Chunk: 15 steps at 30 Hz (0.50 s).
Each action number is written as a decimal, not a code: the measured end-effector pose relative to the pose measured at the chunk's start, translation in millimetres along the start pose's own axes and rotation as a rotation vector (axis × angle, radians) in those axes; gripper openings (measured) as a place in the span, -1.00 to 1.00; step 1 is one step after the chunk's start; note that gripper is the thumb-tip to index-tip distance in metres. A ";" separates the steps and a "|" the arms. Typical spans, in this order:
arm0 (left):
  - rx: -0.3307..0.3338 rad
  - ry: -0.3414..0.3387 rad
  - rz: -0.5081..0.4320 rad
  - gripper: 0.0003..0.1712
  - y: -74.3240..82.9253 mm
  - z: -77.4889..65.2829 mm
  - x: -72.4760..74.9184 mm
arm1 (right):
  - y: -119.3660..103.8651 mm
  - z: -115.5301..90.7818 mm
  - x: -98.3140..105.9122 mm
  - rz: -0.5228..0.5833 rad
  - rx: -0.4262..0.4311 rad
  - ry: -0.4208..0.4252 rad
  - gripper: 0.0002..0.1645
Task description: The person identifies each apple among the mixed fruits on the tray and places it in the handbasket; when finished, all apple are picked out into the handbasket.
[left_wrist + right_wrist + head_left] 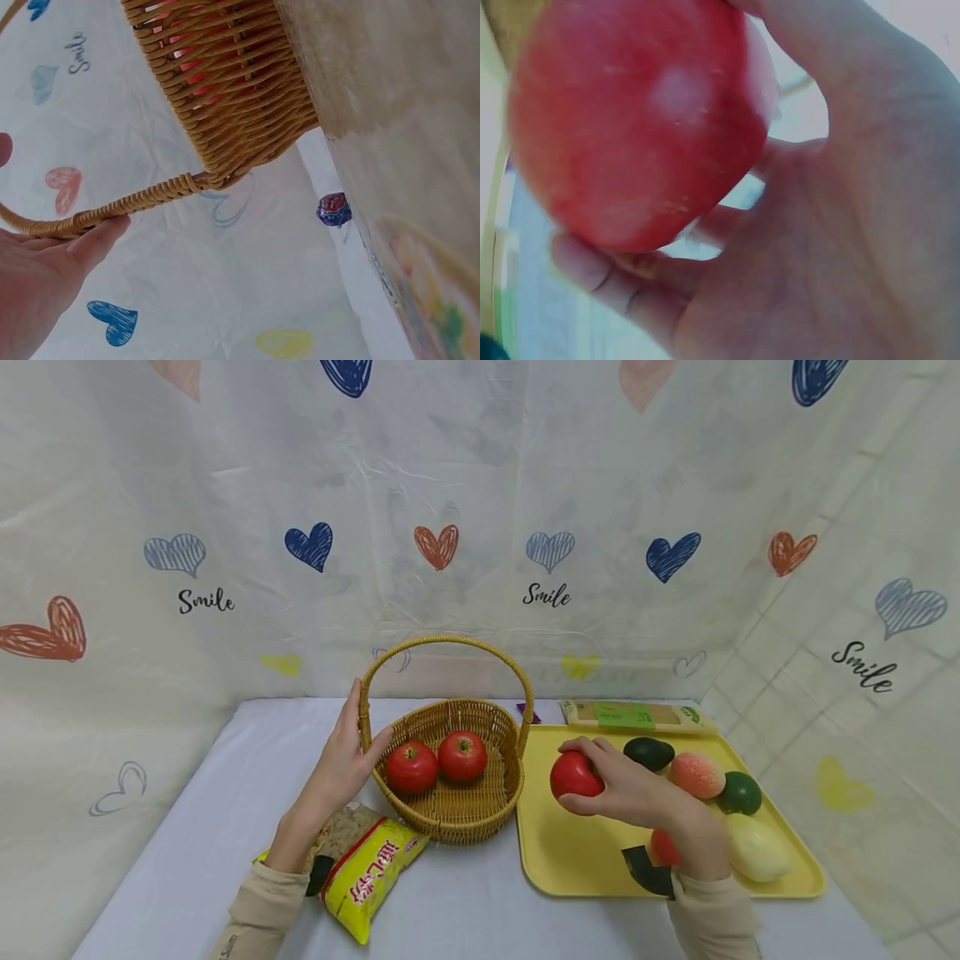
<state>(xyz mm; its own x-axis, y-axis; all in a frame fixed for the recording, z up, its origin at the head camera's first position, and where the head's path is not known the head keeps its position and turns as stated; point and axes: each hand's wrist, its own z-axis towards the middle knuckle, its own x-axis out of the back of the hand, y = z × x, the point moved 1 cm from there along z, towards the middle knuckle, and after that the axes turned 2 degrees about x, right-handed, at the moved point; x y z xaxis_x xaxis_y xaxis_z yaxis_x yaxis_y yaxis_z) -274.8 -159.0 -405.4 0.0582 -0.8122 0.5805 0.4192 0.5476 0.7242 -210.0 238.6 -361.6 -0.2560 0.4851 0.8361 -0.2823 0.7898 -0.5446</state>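
A wicker basket (457,827) with a tall handle stands on the table, two red apples (412,768) inside. My left hand (342,760) is at the basket's left side. In the left wrist view its straight fingers (97,240) lie against the handle (142,201), with the thumb apart. My right hand (626,785) grips another red apple (576,775) above the yellow tray, right of the basket. In the right wrist view, thumb and fingers (622,289) curl round this apple (637,127).
On the yellow tray (555,860) lie a dark green avocado (648,753), a peach (697,775), a green round item (741,793) and a pale yellow fruit (757,847). A flat package (637,717) lies behind. A yellow bag (371,877) sits in front of the basket.
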 end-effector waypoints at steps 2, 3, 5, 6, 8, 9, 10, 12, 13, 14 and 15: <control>0.000 0.001 0.003 0.07 -0.4 0.1 0.2 | -10.1 3.5 -5.5 -0.005 0.037 0.017 -0.19; -0.002 0.001 0.003 0.07 -0.3 0.3 0.3 | -15.7 5.5 -8.9 -0.008 0.053 0.021 -0.19; -0.006 0.002 0.004 0.07 0.1 0.8 0.2 | -27.0 9.9 -16.4 -0.003 0.089 0.022 -0.19; -0.009 0.004 0.004 0.07 0.7 1.0 0.3 | -32.5 12.2 -20.1 -0.001 0.107 0.019 -0.19; -0.014 0.004 -0.001 0.08 1.9 1.7 0.0 | -41.7 17.1 -27.7 0.001 0.145 0.017 -0.19; -0.017 0.004 -0.002 0.08 2.3 2.3 -0.3 | -45.2 19.8 -31.1 -0.004 0.166 0.017 -0.19; -0.016 0.004 -0.002 0.08 2.4 2.7 -0.6 | -48.2 22.9 -34.8 -0.008 0.186 0.018 -0.20; -0.013 0.005 -0.003 0.08 2.7 2.2 -1.0 | -52.3 30.1 -42.7 -0.018 0.215 0.014 -0.20; -0.009 0.004 -0.002 0.08 2.3 1.7 -1.3 | -54.2 34.2 -46.8 -0.024 0.227 0.011 -0.21; -0.006 0.004 0.001 0.08 1.8 1.1 -1.6 | -56.1 38.7 -50.8 -0.033 0.238 0.008 -0.21; -0.004 0.003 0.003 0.08 1.3 0.5 -2.0 | -58.4 43.5 -54.3 -0.048 0.249 0.005 -0.22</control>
<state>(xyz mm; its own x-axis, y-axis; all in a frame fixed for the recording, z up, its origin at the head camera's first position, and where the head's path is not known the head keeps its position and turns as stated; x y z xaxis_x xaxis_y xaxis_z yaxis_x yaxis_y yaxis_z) -274.8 -156.5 -405.4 0.0624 -0.8115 0.5811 0.4224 0.5490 0.7213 -219.8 149.8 -378.1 -0.2325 0.4520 0.8612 -0.5132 0.6951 -0.5034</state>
